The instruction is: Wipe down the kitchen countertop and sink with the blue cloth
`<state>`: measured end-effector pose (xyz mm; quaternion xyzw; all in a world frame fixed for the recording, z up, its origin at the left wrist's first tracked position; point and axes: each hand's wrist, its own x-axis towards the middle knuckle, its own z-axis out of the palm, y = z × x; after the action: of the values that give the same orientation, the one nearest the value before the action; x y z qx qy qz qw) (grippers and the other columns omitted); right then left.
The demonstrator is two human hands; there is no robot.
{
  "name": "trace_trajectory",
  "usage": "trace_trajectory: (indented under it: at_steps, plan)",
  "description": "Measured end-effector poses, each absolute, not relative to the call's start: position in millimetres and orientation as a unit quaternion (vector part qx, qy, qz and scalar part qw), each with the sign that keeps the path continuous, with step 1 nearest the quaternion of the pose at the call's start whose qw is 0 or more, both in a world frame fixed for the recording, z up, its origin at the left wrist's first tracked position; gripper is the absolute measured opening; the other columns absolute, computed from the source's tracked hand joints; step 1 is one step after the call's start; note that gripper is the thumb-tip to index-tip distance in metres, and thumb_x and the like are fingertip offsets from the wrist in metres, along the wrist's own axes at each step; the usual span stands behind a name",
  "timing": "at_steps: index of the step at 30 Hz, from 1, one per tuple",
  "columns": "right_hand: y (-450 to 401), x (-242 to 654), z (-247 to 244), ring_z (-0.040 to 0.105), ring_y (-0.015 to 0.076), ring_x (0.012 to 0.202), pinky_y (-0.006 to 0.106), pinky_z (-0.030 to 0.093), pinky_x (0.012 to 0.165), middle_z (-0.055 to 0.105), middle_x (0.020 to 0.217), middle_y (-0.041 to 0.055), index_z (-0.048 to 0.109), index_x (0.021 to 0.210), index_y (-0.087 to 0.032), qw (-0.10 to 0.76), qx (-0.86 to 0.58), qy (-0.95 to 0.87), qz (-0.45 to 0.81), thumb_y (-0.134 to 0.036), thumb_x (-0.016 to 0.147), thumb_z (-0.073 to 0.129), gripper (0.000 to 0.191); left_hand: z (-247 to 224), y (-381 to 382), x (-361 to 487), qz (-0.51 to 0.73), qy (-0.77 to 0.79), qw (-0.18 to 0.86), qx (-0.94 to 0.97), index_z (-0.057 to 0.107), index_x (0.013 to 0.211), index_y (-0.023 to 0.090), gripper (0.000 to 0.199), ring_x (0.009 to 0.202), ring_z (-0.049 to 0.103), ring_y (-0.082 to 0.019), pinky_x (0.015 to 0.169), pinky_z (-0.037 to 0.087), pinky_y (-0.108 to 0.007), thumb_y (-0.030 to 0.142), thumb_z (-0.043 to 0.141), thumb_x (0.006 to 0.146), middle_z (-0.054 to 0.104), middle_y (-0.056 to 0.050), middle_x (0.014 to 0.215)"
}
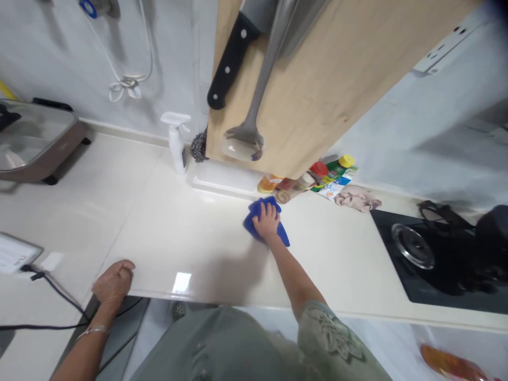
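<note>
The right hand (267,221), fingers spread over a crumpled blue cloth (284,235) on the glossy cream countertop (317,264), could knock the orange-labelled bottle (270,183) just behind if it pushes further back, while the left hand (114,283) curls loosely near the edge

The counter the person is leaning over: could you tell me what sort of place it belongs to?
Most likely a home kitchen: a cooktop is set in the counter, and a knife and a metal ladle hang above.
</note>
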<state>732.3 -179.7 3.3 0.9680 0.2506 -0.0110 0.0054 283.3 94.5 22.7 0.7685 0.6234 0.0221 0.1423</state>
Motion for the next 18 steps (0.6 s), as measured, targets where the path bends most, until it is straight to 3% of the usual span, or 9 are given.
trace_trajectory:
  at_steps: [6, 12, 18]
  plan:
    - [-167, 734, 2, 0.024, 0.0354, 0.154, 0.057, 0.023, 0.121, 0.03, 0.168, 0.0159, 0.031, 0.163, -0.015, -0.012, 0.963, 0.271, -0.008, -0.043, 0.098, 0.037, 0.072, 24, 91, 286, 0.038, 0.63, 0.138, 0.763, 0.077, 0.093, 0.021, 0.031, 0.066, 0.045, -0.018, 0.062, 0.031, -0.029, 0.022, 0.046, 0.088, 0.065, -0.004, 0.081]
    - [-173, 650, -10, 0.021, 0.0354, 0.156, 0.057, 0.018, 0.124, 0.034, 0.166, 0.0168, 0.039, 0.159, -0.013, -0.046, 0.918, 0.393, 0.018, -0.039, 0.092, 0.045, 0.071, 38, 80, 290, 0.044, 0.625, 0.168, 0.762, 0.077, 0.086, 0.021, 0.031, 0.069, 0.049, -0.016, 0.062, 0.029, -0.028, 0.017, 0.046, 0.087, 0.07, -0.003, 0.083]
    - [-87, 579, 5, 0.019, 0.0403, 0.156, 0.06, 0.016, 0.125, 0.033, 0.166, 0.0195, 0.04, 0.158, -0.01, -0.058, 0.871, 0.487, -0.015, -0.039, 0.091, 0.05, 0.074, 31, 77, 281, 0.085, 0.583, 0.179, 0.788, 0.077, 0.082, 0.02, 0.032, 0.072, 0.055, -0.016, 0.06, 0.026, -0.029, 0.013, 0.046, 0.087, 0.073, -0.004, 0.084]
